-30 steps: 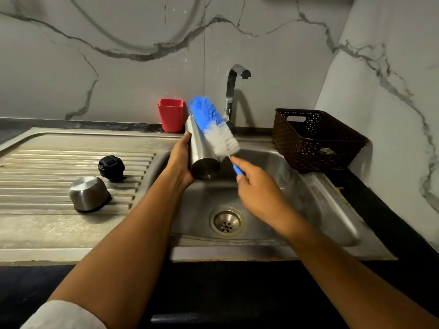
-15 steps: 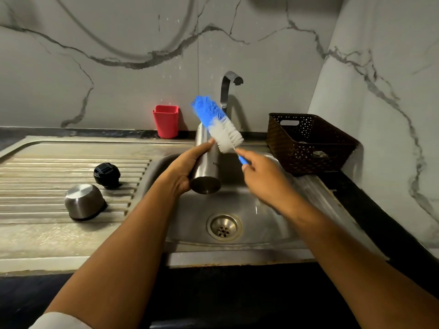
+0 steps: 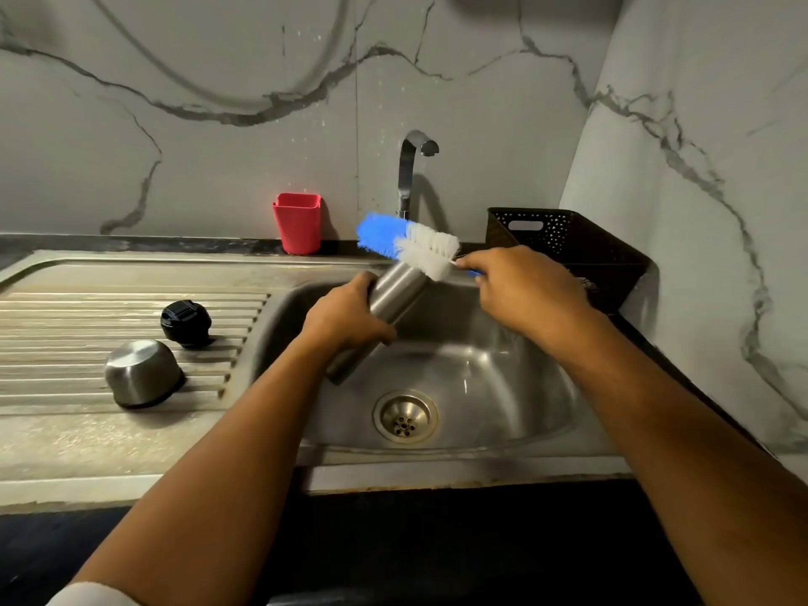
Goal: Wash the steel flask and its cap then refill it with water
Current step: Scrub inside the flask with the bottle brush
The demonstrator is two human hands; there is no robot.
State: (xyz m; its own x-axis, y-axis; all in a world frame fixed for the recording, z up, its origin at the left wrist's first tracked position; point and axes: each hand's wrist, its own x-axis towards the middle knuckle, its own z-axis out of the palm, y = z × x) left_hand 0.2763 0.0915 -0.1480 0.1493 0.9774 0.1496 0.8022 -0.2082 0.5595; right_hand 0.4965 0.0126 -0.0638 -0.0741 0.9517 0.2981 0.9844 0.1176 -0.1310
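Left hand (image 3: 350, 319) grips the steel flask (image 3: 395, 295) tilted above the sink (image 3: 516, 387); right hand (image 3: 524, 290) pinches the brush (image 3: 411, 247) handle, white bristles touching the flask's upper end. On my feed, I see the black cap (image 3: 186, 323) and steel cup (image 3: 142, 371) near each other on the drainboard (image 3: 78, 306).

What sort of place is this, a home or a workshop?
Most likely a home kitchen. A steel sink with a ribbed draining board sits under a tap on a marble-look wall, and a bottle brush is held at the mouth of a steel flask.
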